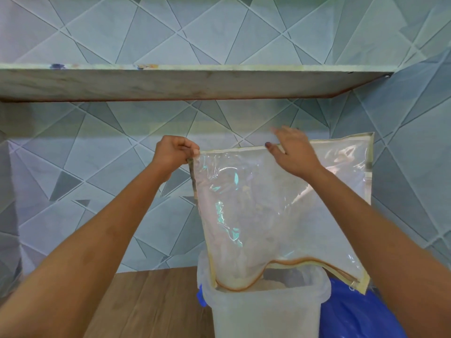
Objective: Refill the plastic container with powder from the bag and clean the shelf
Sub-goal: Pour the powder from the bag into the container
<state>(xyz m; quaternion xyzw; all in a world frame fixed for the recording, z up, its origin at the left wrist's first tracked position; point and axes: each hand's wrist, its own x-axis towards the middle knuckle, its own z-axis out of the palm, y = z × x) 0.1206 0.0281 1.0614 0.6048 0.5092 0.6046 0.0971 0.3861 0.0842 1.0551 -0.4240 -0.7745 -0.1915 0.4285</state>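
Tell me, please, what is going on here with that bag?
A person holds a clear bag upended, its open lower end dipped into the container on the wooden counter. The left hand pinches the bag's upper corner. The right hand is at its top edge, blurred, so its grip is unclear. The shelf sits above, and something blue lies beside the container.

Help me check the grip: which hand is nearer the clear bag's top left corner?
Left. The left hand pinches that corner of the bag; the right hand is at its top edge, further right.
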